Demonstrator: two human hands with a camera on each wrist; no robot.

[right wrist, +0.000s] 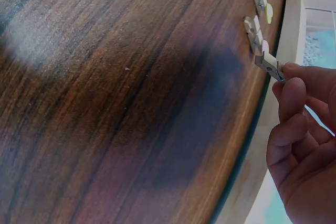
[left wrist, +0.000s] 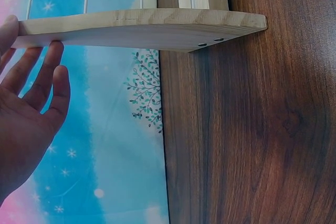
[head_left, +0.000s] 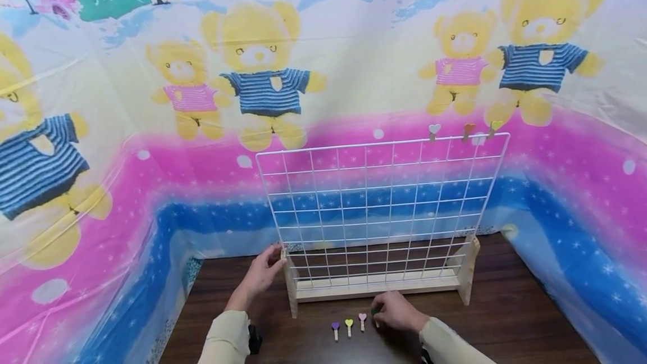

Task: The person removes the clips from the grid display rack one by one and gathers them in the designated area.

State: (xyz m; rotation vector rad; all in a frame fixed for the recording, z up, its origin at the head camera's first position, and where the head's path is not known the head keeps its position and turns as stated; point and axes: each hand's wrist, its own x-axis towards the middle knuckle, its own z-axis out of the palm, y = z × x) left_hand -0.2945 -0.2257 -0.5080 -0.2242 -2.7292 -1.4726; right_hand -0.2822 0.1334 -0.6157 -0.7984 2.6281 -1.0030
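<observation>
Three upper clips (head_left: 469,131) on rack (head_left: 379,286); seemingly four left: three loose clips (head_left: 349,326) on table (head_left: 520,308), one green clip (head_left: 374,312) pinched by right hand (head_left: 399,312). Left hand (head_left: 260,274) grips rack's side.

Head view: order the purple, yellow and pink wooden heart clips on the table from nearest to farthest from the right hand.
1. Pink wooden heart clip: just left of the right hand.
2. Yellow wooden heart clip: middle of the three.
3. Purple wooden heart clip: left end.
</observation>
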